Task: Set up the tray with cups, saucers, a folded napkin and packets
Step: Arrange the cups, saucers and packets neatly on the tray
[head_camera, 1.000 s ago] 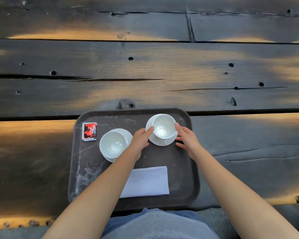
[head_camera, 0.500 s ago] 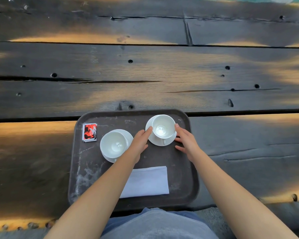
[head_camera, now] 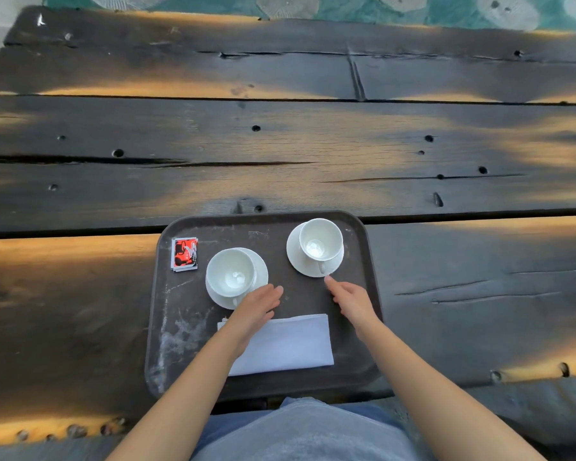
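So the tray (head_camera: 187, 361) sits at the bench's (head_camera: 280, 151) near edge, long side along it. The left cup (head_camera: 231, 274) on the left saucer (head_camera: 261, 264) is mid-tray, and the right cup (head_camera: 320, 241) on the right saucer (head_camera: 295, 257) is by the far right corner. Both handles point at the near edge. The napkin (head_camera: 290, 344) lies lengthwise along the tray's near edge, with the packets (head_camera: 184, 254) in the far left corner. The left hand (head_camera: 258, 304) is relaxed with fingers together, holding nothing. The right hand (head_camera: 351, 299) is loose, index finger out just beside the right saucer. The bench is weathered dark planks, with a teal patterned floor (head_camera: 346, 8) beyond.

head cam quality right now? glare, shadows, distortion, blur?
Head view: warm, patchy light streaks the dark wooden table, tray mostly in shade; small glints in the bottoms of the left cup and right cup, not blown out; wide-angle bowing of plank seams toward the edges; left hand and right hand slightly soft, packets print unreadable.
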